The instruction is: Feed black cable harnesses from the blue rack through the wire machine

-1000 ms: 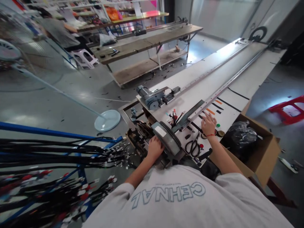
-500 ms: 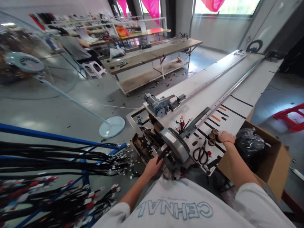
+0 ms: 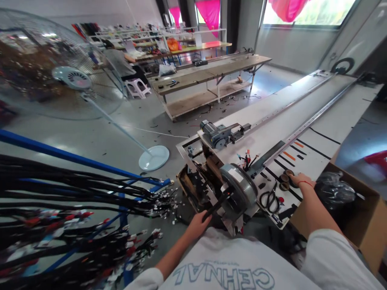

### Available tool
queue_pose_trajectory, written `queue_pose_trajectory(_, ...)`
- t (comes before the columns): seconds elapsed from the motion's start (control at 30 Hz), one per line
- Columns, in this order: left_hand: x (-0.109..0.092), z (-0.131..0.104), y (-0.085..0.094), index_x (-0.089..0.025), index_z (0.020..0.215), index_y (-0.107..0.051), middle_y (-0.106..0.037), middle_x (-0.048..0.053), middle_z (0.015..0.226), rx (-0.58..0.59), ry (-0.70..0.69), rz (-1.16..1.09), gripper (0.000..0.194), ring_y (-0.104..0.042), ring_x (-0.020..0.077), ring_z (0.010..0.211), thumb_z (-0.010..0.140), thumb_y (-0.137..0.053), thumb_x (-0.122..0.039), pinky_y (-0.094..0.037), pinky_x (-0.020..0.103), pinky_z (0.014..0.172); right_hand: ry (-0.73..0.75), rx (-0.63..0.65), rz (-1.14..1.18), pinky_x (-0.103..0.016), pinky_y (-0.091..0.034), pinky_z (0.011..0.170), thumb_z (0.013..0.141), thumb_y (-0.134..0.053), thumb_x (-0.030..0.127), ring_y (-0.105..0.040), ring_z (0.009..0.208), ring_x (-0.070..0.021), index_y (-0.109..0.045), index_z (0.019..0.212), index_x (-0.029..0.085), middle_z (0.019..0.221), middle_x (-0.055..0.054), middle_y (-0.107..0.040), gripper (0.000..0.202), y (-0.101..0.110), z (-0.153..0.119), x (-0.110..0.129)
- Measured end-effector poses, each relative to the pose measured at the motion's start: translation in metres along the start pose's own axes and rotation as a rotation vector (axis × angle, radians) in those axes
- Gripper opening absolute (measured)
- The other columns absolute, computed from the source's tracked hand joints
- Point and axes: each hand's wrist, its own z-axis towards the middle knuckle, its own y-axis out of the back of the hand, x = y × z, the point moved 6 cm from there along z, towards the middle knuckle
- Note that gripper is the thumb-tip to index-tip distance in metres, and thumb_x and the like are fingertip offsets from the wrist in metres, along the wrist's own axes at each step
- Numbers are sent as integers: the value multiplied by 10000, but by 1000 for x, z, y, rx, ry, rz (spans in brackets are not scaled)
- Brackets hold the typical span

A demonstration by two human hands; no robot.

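My left hand point(image 3: 199, 224) is closed around a black cable bundle point(image 3: 218, 204), low in front of my shirt. The bundle slants up to a round grey machine point(image 3: 237, 181) at the near end of the long white table point(image 3: 290, 108). On the table's right side, my right hand point(image 3: 302, 180) has its fingers closed on one of several dark tape rolls point(image 3: 284, 186); the fingers partly hide it. Black-handled scissors point(image 3: 270, 200) lie just nearer to me, with a small red piece point(image 3: 281, 199) beside them.
Black and orange strips point(image 3: 289, 156) lie across the table. A motor unit point(image 3: 216, 135) sits on its left edge, wires with connectors point(image 3: 248, 159) nearby. An open cardboard box point(image 3: 373, 225) is at right. Left are a rack with black cables point(image 3: 75, 181) and a standing fan point(image 3: 72, 77).
The view has swung left, so everything sits further right. The cable bundle now stretches longer between my left hand and the machine. My right hand stays at the tape rolls.
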Motion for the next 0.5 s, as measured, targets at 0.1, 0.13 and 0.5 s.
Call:
queue_pose_trajectory(0.1,11,-19,11,-172,880,-720,-744,80,894,5,46,14,453,-655,256,867,789,-484,-548,-514,336,818,-5,4,42,-521,-326,1036,884,-455,604,-511,1231,-368,-574,1307,133,1313,-209,-565,644,-3,-11,4)
queue_pose_trajectory(0.13,19,-25,15,-184,883,-730,-750,75,897,11,74,29,490,-662,271,883,765,-482,-590,-522,349,817,1,-13,64,-524,-323,1032,883,-464,604,-509,1232,-364,-540,1337,136,1322,-212,-555,657,-4,-15,5)
queue_pose_trajectory(0.5,126,-72,64,-401,546,-669,-709,-133,620,-9,237,241,421,-701,266,748,563,-377,-703,-536,362,746,-5,-154,277,-536,-151,1124,884,-530,485,-261,1412,-327,-424,1407,86,1413,-235,-461,666,-8,-34,1)
